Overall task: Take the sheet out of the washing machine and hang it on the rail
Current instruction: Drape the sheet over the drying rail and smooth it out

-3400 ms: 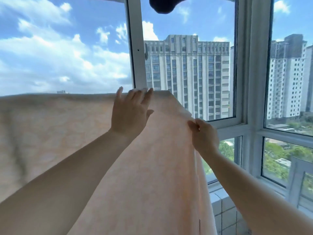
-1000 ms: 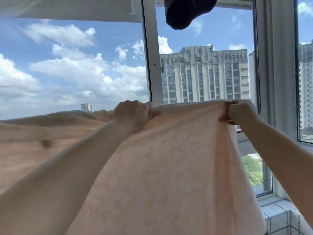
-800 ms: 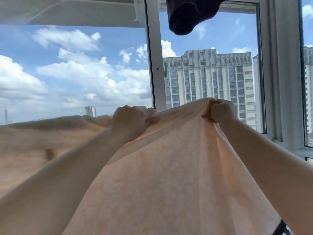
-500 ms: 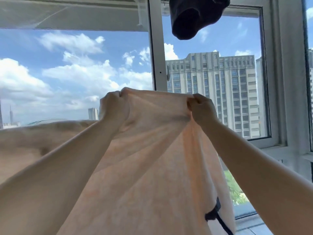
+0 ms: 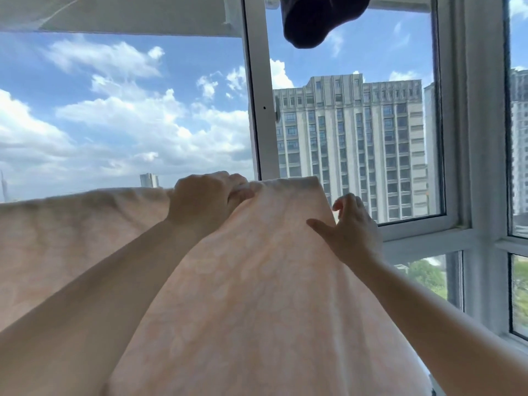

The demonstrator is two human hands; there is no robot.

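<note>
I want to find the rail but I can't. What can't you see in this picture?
All from the head view:
- The rail: hidden under the top fold of the sheet.
- The left hand fingertips: curled into the cloth.
- The dark garment: cut off by the top edge, so what it hangs from is unseen.
- The sheet's bottom: cut off by the lower edge.
- The right hand lies open on the cloth.

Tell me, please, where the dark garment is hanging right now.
In the head view, the dark garment hangs at the top, right of centre, before the window frame, above the sheet.

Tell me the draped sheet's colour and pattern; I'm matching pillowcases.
Pale peach sheet with a faint whitish floral pattern, clearest in the head view.
</note>
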